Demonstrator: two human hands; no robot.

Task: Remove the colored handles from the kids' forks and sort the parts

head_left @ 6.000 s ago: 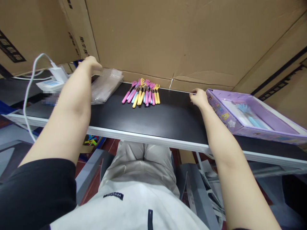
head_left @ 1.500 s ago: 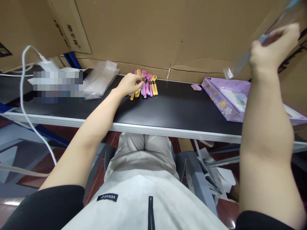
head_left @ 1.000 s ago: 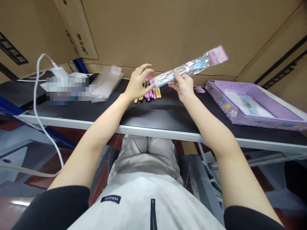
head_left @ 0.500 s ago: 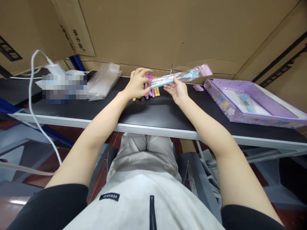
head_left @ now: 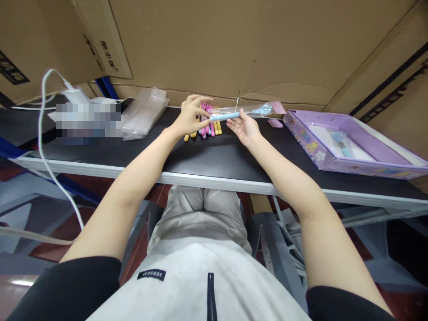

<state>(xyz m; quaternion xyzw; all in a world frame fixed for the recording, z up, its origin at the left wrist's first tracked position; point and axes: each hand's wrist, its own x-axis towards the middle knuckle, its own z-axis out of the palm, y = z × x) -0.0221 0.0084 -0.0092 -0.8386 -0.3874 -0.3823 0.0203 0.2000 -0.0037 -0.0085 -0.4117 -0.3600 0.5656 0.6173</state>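
A light-blue back scratcher [head_left: 230, 115], with a finger-like head, lies inside a clear plastic sleeve with a pink end on its right. My left hand [head_left: 191, 117] pinches the left end of the sleeve near the handle's tip, thumb below and fingers arched above. My right hand [head_left: 246, 128] grips the handle nearer the head between thumb and forefinger, its other fingers loosely curled underneath. Behind and under the sleeve, several pink and yellow back scratchers [head_left: 218, 128] lie side by side on the black tabletop, partly covered by my left hand.
A purple printed box tray [head_left: 324, 159] at the right holds a bagged light-blue item. Near it lies a small pink card [head_left: 275, 123]. Stacked clear plastic sleeves [head_left: 143, 113] and a white cable [head_left: 43, 120] are at left. Cardboard [head_left: 214, 49] walls the back.
The bagged back scratcher has tipped down at its right end and now lies closer to level. Both hands keep their hold, with only slight shifts.
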